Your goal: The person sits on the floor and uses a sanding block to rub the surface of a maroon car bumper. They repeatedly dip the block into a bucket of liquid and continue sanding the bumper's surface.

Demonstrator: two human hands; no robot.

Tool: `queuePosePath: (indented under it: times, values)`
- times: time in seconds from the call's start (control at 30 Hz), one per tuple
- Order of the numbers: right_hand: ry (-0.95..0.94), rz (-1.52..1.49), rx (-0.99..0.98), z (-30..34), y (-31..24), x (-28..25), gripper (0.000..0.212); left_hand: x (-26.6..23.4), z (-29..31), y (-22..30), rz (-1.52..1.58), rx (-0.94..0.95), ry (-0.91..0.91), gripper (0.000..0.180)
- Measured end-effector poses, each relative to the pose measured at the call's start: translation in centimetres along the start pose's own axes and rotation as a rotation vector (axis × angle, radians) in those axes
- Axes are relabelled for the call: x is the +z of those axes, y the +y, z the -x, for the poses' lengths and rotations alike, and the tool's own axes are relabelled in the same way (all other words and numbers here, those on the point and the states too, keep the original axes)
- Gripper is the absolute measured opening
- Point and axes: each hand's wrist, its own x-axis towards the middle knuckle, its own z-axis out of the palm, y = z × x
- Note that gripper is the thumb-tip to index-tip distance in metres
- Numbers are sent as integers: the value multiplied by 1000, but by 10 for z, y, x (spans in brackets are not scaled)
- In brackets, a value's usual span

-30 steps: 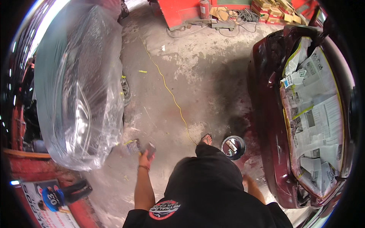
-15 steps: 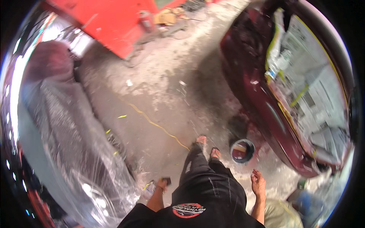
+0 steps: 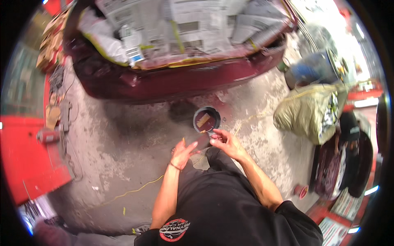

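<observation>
In front of my body, a small dark flat piece (image 3: pixel 202 142) lies between my two hands, blurred by motion; its exact kind is unclear. My left hand (image 3: pixel 182 156) has its thumb and fingers at the near left side of it. At its right edge, my right hand (image 3: pixel 227 145) pinches it between thumb and fingers. Just beyond the hands, a dark round bucket (image 3: pixel 217 115) stands on the floor, with reddish contents and a tan block inside. A glossy dark red bumper (image 3: pixel 180 84) runs across the far side, below a car's rear covered with newspaper (image 3: pixel 201 26) and yellow tape.
A greenish sack (image 3: pixel 303 115) and a blue drum (image 3: pixel 314 69) stand to the right. A red container (image 3: pixel 301 191) sits on the floor nearby, and a person (image 3: pixel 351 151) is farther right. Red panels (image 3: pixel 28 160) are at left; a yellow cord (image 3: pixel 139 190) crosses the concrete.
I have turned right, so the dark red car is now straight ahead. My hands have come together in front of me; the dark piece was in my left hand alone.
</observation>
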Motion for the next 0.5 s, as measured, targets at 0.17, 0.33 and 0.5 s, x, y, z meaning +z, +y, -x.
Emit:
queuePosePath:
  times: [0.17, 0.33, 0.5]
  values:
    - [213, -417, 45, -19, 13, -76, 30, 94, -74, 39, -145, 12, -236, 40]
    - [173, -498, 120, -53, 41, -155, 30, 148, -143, 14, -112, 50, -176, 32]
    - [-118, -510, 214, -86, 91, -200, 43, 157, -172, -36, -168, -39, -145, 30]
